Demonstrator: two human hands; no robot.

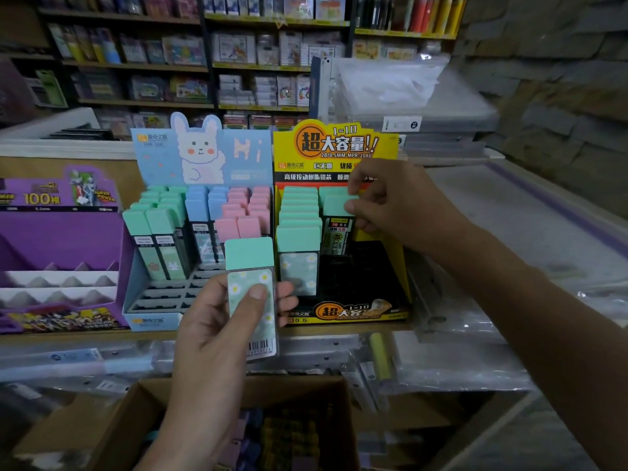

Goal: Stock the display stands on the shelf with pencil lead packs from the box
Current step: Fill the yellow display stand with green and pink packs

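Nearest, a cardboard box (129, 413) of packs sits open below the shelf (85, 336). Above it the left hand (210, 334) grips a mint-capped lead pack (249, 266) upright, thumb across its flowered front. On the shelf stand a purple stand (57, 232), a blue rabbit stand (204, 154) and a yellow stand (336, 147). The right hand (390, 202) pinches the cap of a second pack (334, 205) in the yellow stand's right column.

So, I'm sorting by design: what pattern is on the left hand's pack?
Pack shows white daisies on mint green; head view.
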